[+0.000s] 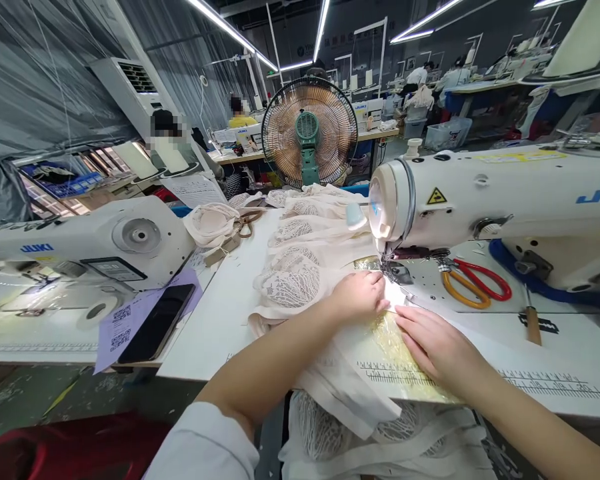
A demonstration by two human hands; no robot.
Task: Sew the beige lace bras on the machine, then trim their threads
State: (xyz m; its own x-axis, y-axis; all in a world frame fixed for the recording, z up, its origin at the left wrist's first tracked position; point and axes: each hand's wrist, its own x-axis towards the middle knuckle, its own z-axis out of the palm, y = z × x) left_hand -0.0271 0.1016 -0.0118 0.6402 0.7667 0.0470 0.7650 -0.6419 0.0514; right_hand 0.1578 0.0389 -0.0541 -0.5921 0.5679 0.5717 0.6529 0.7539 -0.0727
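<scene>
Cloth (pixel 350 387) near presser foot (pixel 394 269), draping over table (pixel 215 320) edge; likely light, limp, lace (pixel 295 283) snag-prone. Best held flat by plain edges. Left hand (pixel 361 293) curled over cloth, pinch unclear; right hand (pixel 437 343) flattish, fingers together, no grip visible. Scissors (pixel 467 287) beyond.

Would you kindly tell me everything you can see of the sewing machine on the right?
The sewing machine looks like glossy white-painted metal, with a rounded head, a yellow-and-black warning triangle and cropped blue lettering. It stands upright on the white table, its arm running off the picture's right edge. Light brightens the needle area; the left hand lies close by, contact unclear.
</scene>
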